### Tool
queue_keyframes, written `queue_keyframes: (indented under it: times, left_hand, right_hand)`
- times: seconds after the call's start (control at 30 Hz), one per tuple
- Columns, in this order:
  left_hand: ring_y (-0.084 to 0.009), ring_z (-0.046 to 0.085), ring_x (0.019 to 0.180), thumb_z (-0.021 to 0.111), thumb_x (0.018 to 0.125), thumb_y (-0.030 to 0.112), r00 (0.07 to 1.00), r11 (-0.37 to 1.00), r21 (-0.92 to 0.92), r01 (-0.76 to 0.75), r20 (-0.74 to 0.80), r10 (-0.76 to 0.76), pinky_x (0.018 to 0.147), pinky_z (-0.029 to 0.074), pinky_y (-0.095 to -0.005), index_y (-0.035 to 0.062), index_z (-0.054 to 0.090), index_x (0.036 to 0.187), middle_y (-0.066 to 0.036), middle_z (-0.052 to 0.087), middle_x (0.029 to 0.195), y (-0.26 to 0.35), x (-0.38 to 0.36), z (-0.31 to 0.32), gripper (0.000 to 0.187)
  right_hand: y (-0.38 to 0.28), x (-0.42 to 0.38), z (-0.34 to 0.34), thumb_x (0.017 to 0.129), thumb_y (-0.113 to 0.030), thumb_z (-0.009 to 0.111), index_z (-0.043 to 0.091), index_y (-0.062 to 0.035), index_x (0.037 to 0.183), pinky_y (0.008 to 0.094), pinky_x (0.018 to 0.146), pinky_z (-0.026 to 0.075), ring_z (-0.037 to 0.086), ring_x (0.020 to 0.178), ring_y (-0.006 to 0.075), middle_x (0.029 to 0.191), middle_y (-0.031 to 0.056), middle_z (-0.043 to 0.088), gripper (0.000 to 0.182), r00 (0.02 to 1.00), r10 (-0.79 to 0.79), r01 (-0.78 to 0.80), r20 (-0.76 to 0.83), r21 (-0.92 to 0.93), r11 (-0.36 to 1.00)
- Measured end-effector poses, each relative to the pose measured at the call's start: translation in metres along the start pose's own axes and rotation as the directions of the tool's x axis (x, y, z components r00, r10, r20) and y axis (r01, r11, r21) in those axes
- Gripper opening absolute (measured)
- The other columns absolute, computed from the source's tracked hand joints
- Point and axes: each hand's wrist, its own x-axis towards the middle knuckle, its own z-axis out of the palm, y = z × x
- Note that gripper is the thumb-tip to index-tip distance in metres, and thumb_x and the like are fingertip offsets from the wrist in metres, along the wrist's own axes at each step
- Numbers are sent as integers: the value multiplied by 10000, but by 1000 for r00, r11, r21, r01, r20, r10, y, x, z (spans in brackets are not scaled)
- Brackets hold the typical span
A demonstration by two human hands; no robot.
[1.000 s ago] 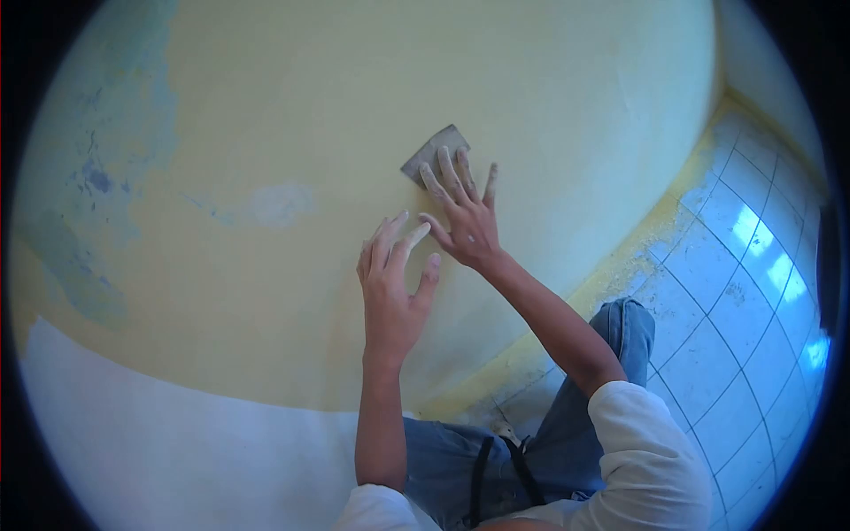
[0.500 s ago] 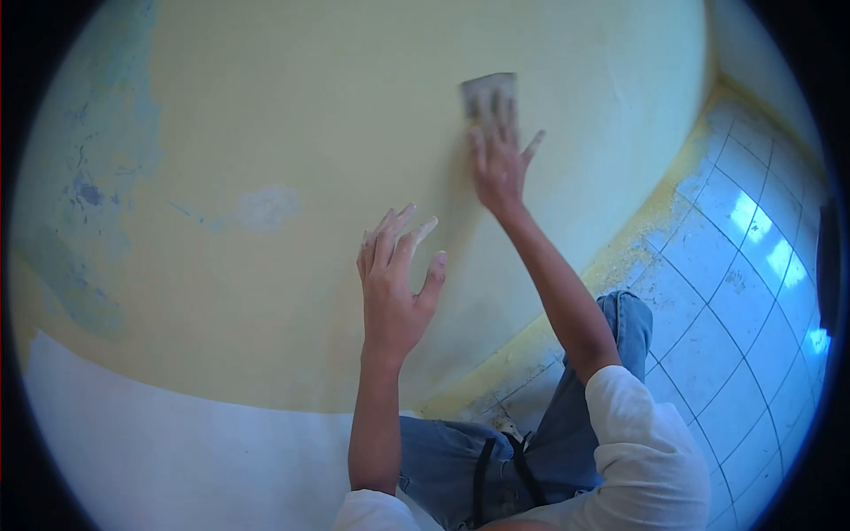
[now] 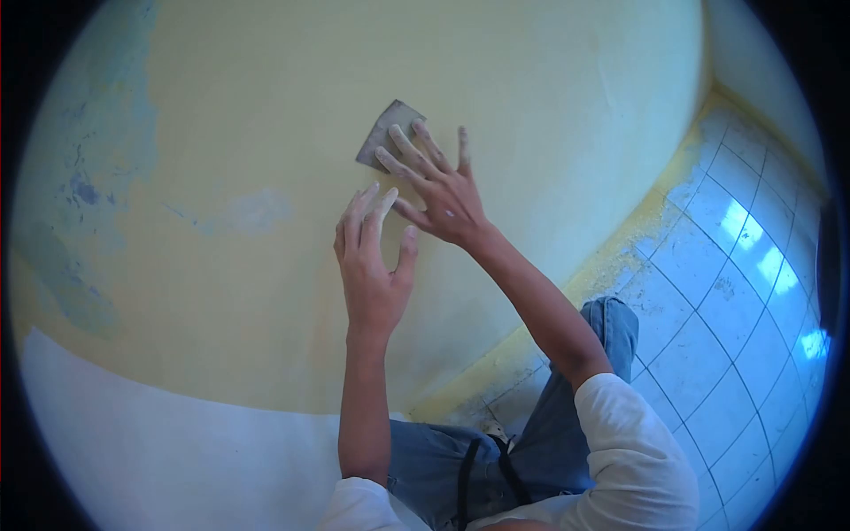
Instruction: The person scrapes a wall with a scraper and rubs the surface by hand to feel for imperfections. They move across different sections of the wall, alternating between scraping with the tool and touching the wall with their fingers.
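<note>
A small grey sheet of sandpaper (image 3: 390, 133) lies flat against the pale yellow wall (image 3: 567, 115). My right hand (image 3: 443, 190) presses it there with the fingertips, its fingers spread and the little finger standing off the sheet. Whitish dust coats the fingers. Just below and to the left, my left hand (image 3: 372, 265) is open and empty, fingers up and thumb apart, close to the wall. Its fingertips come near the thumb of my right hand in this view.
Bluish worn patches (image 3: 88, 186) and a pale filled spot (image 3: 258, 211) mark the wall at left. A white lower band (image 3: 159, 442) curves along the bottom left. Grimy white floor tiles (image 3: 708, 327) spread to the right. My bent leg in jeans (image 3: 611, 323) is beside the wall's base.
My right hand has swept the sandpaper left and slightly down across the wall, and the sheet is now tilted. My left hand has shifted a little left and up, still open.
</note>
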Motion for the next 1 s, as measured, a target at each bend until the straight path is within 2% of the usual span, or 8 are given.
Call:
queue_keyframes:
  times: [0.13, 0.27, 0.37, 0.5, 0.67, 0.8, 0.93, 1.0]
  left_hand:
    - [-370, 475, 1514, 700, 1043, 222, 994, 993, -42, -110, 10, 110, 1260, 391, -507, 83, 645, 1485, -155, 553, 1597, 5, 11, -4, 467]
    - [-373, 475, 1513, 701, 1041, 218, 997, 996, -59, -69, 28, 71, 1258, 395, -506, 77, 643, 1487, -149, 553, 1602, 8, 14, 1, 471]
    - [-372, 473, 1514, 699, 1042, 213, 993, 991, -70, -114, 31, 116, 1262, 388, -506, 74, 641, 1488, -147, 552, 1607, 12, 19, 2, 471]
    - [-372, 469, 1518, 697, 1042, 207, 989, 994, -48, -101, 103, 105, 1271, 373, -506, 78, 639, 1491, -146, 555, 1606, 10, -3, -15, 471]
    - [-365, 461, 1528, 700, 1034, 188, 997, 998, -63, -11, 72, 16, 1279, 367, -505, 77, 640, 1487, -142, 557, 1606, -4, -12, -23, 470]
    - [-363, 459, 1532, 704, 1029, 175, 999, 996, -82, -33, 9, 33, 1280, 371, -503, 77, 651, 1473, -138, 559, 1604, 0, -13, -40, 457]
    - [-363, 462, 1531, 709, 1025, 173, 1000, 994, -110, -27, 1, 28, 1275, 379, -505, 79, 663, 1459, -133, 567, 1596, 1, -16, -43, 446]
    - [-363, 462, 1532, 712, 1024, 172, 999, 993, -116, -32, -9, 31, 1275, 378, -507, 79, 667, 1454, -132, 570, 1592, 2, -19, -43, 443]
  right_hand:
    - [46, 11, 3, 1013, -529, 681, 385, -366, 1722, 835, 1256, 3, 190, 1704, 309, 1837, 14, 265, 785, 870, 479, -482, -118, 1, 876]
    - [-16, 2, 10, 1053, -425, 643, 447, -337, 1693, 861, 1233, -3, 217, 1698, 275, 1834, 17, 273, 674, 958, 224, -168, -178, 286, 943]
    - [-16, 1, 1, 1055, -419, 645, 425, -300, 1710, 869, 1226, -1, 178, 1705, 312, 1834, 37, 272, 701, 999, 12, -14, 34, 59, 998]
    - [6, 27, -8, 1061, -422, 649, 413, -368, 1706, 861, 1244, 8, 189, 1701, 315, 1831, 9, 275, 689, 870, 468, -458, -157, 95, 884]
    - [-32, 44, -27, 996, -494, 714, 404, -382, 1710, 820, 1263, 4, 214, 1695, 330, 1833, 12, 274, 787, 985, -89, 84, 147, 39, 996]
    - [24, 60, -11, 987, -542, 711, 412, -380, 1704, 820, 1271, -3, 210, 1698, 304, 1822, -5, 299, 793, 839, 507, -489, -198, 135, 862]
    - [-3, 35, -28, 1044, -535, 651, 416, -399, 1700, 837, 1249, -25, 199, 1701, 300, 1821, -37, 304, 710, 976, -178, 166, 125, 97, 981]
    - [22, 36, -26, 1037, -576, 645, 394, -403, 1711, 830, 1255, -22, 184, 1704, 305, 1826, -40, 291, 739, 989, -78, 97, 122, -161, 982]
